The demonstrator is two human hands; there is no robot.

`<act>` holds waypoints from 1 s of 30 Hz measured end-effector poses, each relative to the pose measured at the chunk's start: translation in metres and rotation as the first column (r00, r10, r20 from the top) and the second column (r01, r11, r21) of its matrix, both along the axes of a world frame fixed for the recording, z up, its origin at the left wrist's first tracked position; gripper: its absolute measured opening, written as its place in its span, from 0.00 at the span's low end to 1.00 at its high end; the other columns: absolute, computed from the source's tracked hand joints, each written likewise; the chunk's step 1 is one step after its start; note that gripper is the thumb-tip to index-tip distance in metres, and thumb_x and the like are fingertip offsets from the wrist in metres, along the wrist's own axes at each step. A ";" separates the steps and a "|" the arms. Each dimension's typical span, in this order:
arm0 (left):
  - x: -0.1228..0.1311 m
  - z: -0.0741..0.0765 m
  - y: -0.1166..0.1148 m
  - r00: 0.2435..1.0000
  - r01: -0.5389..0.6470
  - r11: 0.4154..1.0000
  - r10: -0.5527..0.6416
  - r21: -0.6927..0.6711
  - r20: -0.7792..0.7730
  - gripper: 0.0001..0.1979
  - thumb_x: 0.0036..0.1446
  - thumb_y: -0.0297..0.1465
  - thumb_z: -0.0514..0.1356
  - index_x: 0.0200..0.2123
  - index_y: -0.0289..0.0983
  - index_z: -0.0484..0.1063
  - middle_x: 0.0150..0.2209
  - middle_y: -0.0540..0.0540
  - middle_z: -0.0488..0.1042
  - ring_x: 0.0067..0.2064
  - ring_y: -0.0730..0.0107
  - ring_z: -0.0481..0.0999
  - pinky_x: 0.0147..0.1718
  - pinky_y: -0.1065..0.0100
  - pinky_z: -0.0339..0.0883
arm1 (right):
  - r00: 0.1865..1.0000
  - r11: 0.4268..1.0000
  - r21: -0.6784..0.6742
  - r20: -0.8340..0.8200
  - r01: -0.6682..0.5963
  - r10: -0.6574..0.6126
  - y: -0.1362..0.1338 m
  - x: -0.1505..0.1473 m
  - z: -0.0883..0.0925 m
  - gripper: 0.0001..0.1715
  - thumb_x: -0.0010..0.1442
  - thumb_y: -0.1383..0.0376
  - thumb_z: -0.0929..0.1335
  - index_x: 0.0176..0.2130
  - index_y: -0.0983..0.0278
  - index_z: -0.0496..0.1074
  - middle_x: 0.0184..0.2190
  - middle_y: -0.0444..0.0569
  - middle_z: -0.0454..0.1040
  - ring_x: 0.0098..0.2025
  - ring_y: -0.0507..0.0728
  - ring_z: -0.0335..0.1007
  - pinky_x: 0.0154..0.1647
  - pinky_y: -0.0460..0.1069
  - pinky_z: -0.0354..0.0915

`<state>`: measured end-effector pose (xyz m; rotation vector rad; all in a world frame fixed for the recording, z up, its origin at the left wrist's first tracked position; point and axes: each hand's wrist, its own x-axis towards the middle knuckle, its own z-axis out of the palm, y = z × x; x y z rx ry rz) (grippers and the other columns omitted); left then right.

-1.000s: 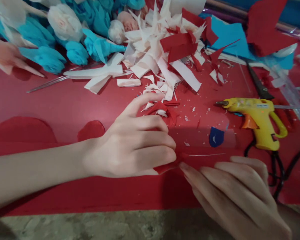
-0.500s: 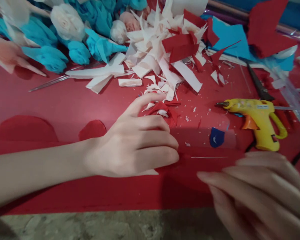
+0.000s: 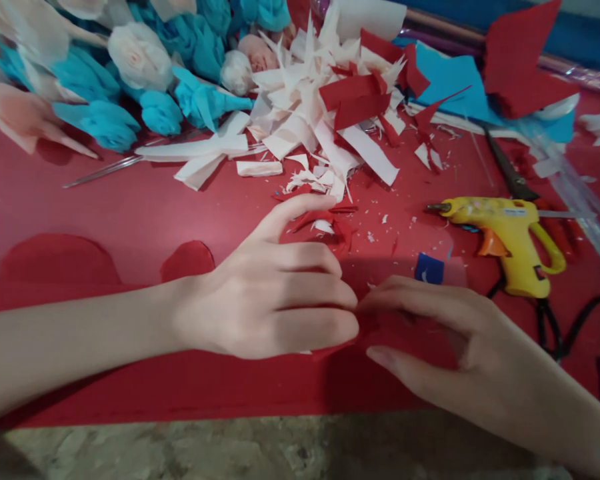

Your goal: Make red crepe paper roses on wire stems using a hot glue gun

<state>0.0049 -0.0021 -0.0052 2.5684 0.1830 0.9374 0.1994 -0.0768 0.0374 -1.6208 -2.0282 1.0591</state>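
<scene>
My left hand (image 3: pixel 270 303) lies on the red paper sheet (image 3: pixel 130 213) near the front edge. Its fingers are pressed together on a fold of red paper (image 3: pixel 410 337), with the index finger stretched forward. Touching its fingertips from the right, my right hand (image 3: pixel 460 353) pinches the same red fold between index finger and thumb. Small red and white scraps (image 3: pixel 325 223) lie just beyond my left index finger.
A yellow glue gun (image 3: pixel 510 233) lies at the right with its black cord (image 3: pixel 550 320). Behind it are black scissors (image 3: pixel 510 173). A pile of white and red paper strips (image 3: pixel 325 113) and blue and white paper flowers (image 3: pixel 145 73) fill the back. A blue scrap (image 3: pixel 429 269) sits nearby.
My right hand swung out to the right, then came back leftward and closed on the red fold beside my left fingertips. My left hand has barely moved.
</scene>
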 end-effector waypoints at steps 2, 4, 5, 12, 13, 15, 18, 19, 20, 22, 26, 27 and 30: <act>-0.001 -0.001 -0.001 1.000 0.023 1.000 -0.023 -0.003 0.008 0.13 0.59 0.26 0.49 0.30 0.40 0.73 0.31 0.52 0.78 0.32 0.70 0.75 0.59 0.53 0.45 | 0.998 0.998 -0.066 -0.058 0.014 -0.017 0.002 -0.001 0.001 0.09 0.48 0.66 0.69 0.34 0.57 0.70 0.33 0.35 0.74 0.35 0.46 0.70 0.37 0.36 0.66; -0.001 -0.002 -0.002 0.999 0.037 0.999 -0.037 -0.008 0.015 0.13 0.59 0.26 0.49 0.29 0.40 0.73 0.31 0.52 0.78 0.33 0.71 0.74 0.59 0.53 0.45 | 0.994 0.989 -0.150 -0.106 0.014 -0.030 0.004 -0.002 0.002 0.07 0.49 0.68 0.68 0.32 0.58 0.71 0.32 0.35 0.74 0.34 0.46 0.70 0.35 0.36 0.66; 0.000 -0.001 -0.002 0.999 0.040 0.999 -0.039 -0.013 0.016 0.13 0.58 0.25 0.50 0.29 0.40 0.73 0.31 0.52 0.78 0.33 0.71 0.74 0.59 0.54 0.45 | 0.992 0.982 -0.191 -0.121 0.013 -0.037 0.005 -0.001 0.002 0.06 0.49 0.68 0.68 0.32 0.58 0.71 0.32 0.35 0.74 0.33 0.46 0.70 0.34 0.36 0.66; 0.000 0.001 0.000 0.997 0.072 0.997 -0.072 -0.011 0.016 0.11 0.57 0.24 0.51 0.31 0.38 0.73 0.31 0.50 0.78 0.33 0.71 0.74 0.59 0.54 0.46 | 0.980 0.917 -0.398 -0.185 -0.010 -0.070 0.004 0.002 0.000 0.05 0.53 0.63 0.67 0.32 0.61 0.70 0.30 0.39 0.73 0.32 0.47 0.68 0.33 0.39 0.64; 0.000 0.002 0.001 0.996 0.085 0.996 -0.085 -0.032 0.011 0.10 0.57 0.25 0.51 0.33 0.37 0.73 0.32 0.49 0.78 0.33 0.71 0.74 0.59 0.54 0.45 | 0.975 0.907 -0.420 -0.205 -0.012 -0.082 0.005 0.002 0.000 0.05 0.53 0.62 0.66 0.32 0.61 0.70 0.30 0.39 0.72 0.32 0.47 0.68 0.32 0.40 0.64; -0.001 0.005 0.002 0.994 0.108 0.989 -0.109 -0.104 -0.008 0.09 0.57 0.28 0.52 0.37 0.36 0.72 0.33 0.48 0.78 0.34 0.70 0.74 0.60 0.55 0.43 | 0.966 0.893 -0.449 -0.235 -0.007 -0.111 0.005 0.002 0.000 0.06 0.54 0.62 0.66 0.32 0.62 0.70 0.29 0.40 0.72 0.31 0.48 0.67 0.31 0.40 0.64; 0.000 0.010 0.002 0.994 0.076 0.950 -0.094 -0.302 -0.047 0.10 0.54 0.30 0.57 0.40 0.38 0.69 0.33 0.49 0.77 0.35 0.70 0.74 0.61 0.57 0.40 | 0.951 0.891 -0.455 -0.272 0.009 -0.148 0.005 0.001 0.000 0.07 0.54 0.61 0.66 0.32 0.63 0.70 0.28 0.42 0.71 0.31 0.49 0.67 0.30 0.42 0.64; 0.000 0.010 0.001 0.997 0.048 0.919 -0.070 -0.390 -0.043 0.13 0.51 0.29 0.59 0.42 0.39 0.68 0.33 0.49 0.77 0.35 0.71 0.74 0.61 0.57 0.40 | 0.944 0.891 -0.454 -0.286 0.018 -0.164 0.005 0.002 0.000 0.08 0.54 0.61 0.66 0.33 0.64 0.70 0.29 0.43 0.71 0.31 0.50 0.67 0.30 0.43 0.64; 0.002 0.011 -0.001 0.998 0.019 0.872 -0.044 -0.489 -0.040 0.17 0.47 0.29 0.63 0.43 0.39 0.67 0.35 0.50 0.76 0.35 0.71 0.74 0.61 0.58 0.40 | 0.934 0.894 -0.447 -0.303 0.034 -0.187 0.004 0.002 0.000 0.09 0.54 0.60 0.66 0.33 0.64 0.70 0.30 0.44 0.71 0.32 0.50 0.67 0.30 0.43 0.64; 0.004 0.011 -0.004 0.991 0.040 0.746 0.056 -0.665 0.122 0.33 0.41 0.26 0.66 0.52 0.41 0.58 0.40 0.50 0.74 0.41 0.70 0.73 0.56 0.62 0.54 | 0.901 0.901 -0.426 -0.354 0.083 -0.250 0.002 0.004 0.000 0.10 0.54 0.59 0.67 0.34 0.64 0.70 0.32 0.45 0.71 0.32 0.50 0.68 0.30 0.42 0.64; 0.008 0.015 -0.011 0.986 -0.089 0.559 0.165 -0.824 0.006 0.23 0.41 0.25 0.66 0.44 0.38 0.66 0.42 0.47 0.71 0.47 0.68 0.70 0.47 0.70 0.64 | 0.804 0.913 -0.380 -0.491 0.147 -0.334 -0.001 0.005 0.003 0.06 0.54 0.63 0.67 0.34 0.61 0.69 0.32 0.42 0.71 0.34 0.48 0.68 0.33 0.40 0.65; 0.008 0.018 -0.013 0.983 -0.137 0.548 0.176 -0.825 -0.047 0.19 0.42 0.26 0.66 0.40 0.37 0.69 0.40 0.47 0.72 0.46 0.67 0.70 0.45 0.70 0.65 | 0.785 0.910 -0.385 -0.513 0.151 -0.347 -0.001 0.004 0.004 0.05 0.54 0.64 0.67 0.34 0.61 0.69 0.32 0.42 0.71 0.34 0.48 0.68 0.34 0.40 0.65; 0.011 0.027 -0.017 0.983 -0.165 0.535 0.157 -0.829 -0.095 0.10 0.43 0.28 0.66 0.32 0.37 0.72 0.34 0.49 0.73 0.40 0.68 0.72 0.38 0.71 0.68 | 0.751 0.880 -0.449 -0.523 0.158 -0.402 0.000 0.000 0.005 0.07 0.51 0.64 0.68 0.33 0.64 0.69 0.30 0.43 0.71 0.33 0.48 0.67 0.33 0.40 0.65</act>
